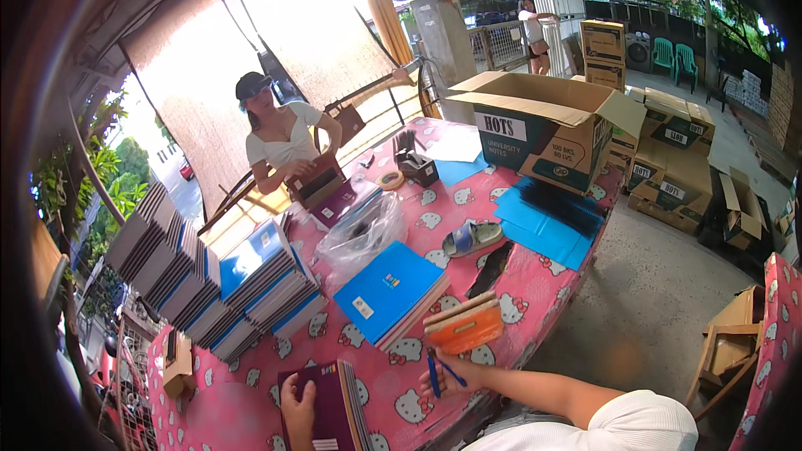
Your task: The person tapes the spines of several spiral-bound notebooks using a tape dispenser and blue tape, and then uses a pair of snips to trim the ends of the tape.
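Notebook stacks (pixel 251 284), plastic bag (pixel 363 234), sandal (pixel 472 236), open carton (pixel 547 129)

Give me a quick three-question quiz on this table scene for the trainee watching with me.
1. True or false: the right hand holds a blue pen.
2. Multiple choice: the left hand rests on A) the orange book, B) the maroon notebooks, C) the open cardboard box.
3. Fill in: lying on the pink patterned tablecloth between the blue notebook stack and the blue paper sheets is a single ____.

Key:
1. True.
2. B.
3. Sandal.
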### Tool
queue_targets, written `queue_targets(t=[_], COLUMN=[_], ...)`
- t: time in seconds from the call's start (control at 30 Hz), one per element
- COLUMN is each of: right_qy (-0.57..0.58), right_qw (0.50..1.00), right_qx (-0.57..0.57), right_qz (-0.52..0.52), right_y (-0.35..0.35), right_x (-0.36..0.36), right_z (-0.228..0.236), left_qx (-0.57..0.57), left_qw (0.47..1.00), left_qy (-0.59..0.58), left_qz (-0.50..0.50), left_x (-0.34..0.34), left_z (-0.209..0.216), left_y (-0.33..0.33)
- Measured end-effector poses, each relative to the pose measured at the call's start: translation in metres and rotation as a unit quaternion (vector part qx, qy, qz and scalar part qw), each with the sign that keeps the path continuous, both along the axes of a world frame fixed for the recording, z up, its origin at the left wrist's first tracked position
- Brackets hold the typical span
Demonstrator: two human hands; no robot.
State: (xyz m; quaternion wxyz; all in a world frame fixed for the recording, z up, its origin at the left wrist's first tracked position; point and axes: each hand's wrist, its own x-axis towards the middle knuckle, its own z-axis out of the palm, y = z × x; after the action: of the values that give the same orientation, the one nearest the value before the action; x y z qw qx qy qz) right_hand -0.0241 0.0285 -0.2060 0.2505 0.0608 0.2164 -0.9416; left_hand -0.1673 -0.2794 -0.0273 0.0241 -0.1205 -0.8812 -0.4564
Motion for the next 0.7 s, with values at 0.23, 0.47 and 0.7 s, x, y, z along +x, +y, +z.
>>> queue_targets(t=[0.23, 0.47, 0.7], right_qy=[0.009, -0.009, 0.111], right_qw=[0.993, 0.965, 0.814], right_qx=[0.056, 0.131, 0.566], right_qz=[-0.101, -0.226, -0.067], right_y=[0.003, -0.027, -0.087], right_x=[0.020, 0.010, 0.020], right_z=[0.010, 0.035, 0.052], left_qx=[-0.319, -0.322, -0.264], left_qw=[0.941, 0.945, 0.945], left_qy=[-0.088, 0.051, -0.036], left_qz=[-0.074, -0.038, -0.191], left_x=[0.043, 0.032, -0.003], left_z=[-0.076, -0.088, -0.085], left_y=[0.019, -0.007, -0.010])
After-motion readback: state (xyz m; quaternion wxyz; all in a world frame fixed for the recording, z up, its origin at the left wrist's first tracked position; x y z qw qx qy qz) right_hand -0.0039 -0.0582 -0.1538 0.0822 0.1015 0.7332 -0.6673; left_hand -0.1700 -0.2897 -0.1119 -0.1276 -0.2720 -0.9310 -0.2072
